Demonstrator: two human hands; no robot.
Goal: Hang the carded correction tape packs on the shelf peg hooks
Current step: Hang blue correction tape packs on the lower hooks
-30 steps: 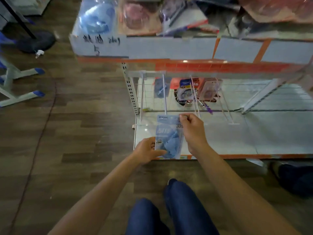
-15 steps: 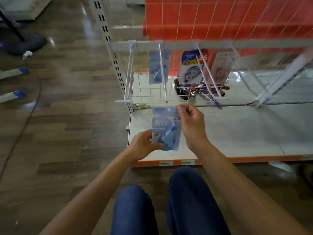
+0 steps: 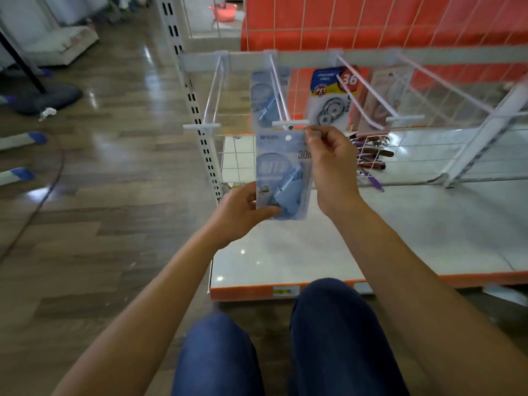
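Two knees (image 3: 331,324) in blue jeans sit nearest, at the foot of a low white shelf (image 3: 400,238). Just above them both hands hold one blue pack (image 3: 281,178) upright in front of the shelf. The left hand (image 3: 243,212) has its grip on the lower left edge, thumb across the front. The right hand (image 3: 333,164) pinches the top right corner between thumb and fingertips. The pack's round hole sits just under the tip of a hook (image 3: 290,123), close to it but not yet threaded on.

Farther back on that same hook hangs a matching hung pack (image 3: 264,95). One hook to the right carries a yellow pack (image 3: 331,95) marked 36, and past it a pink pack (image 3: 380,104). Beneath those, a wire basket (image 3: 368,155) holds pens (image 3: 374,167). An orange panel (image 3: 328,24) closes the back.
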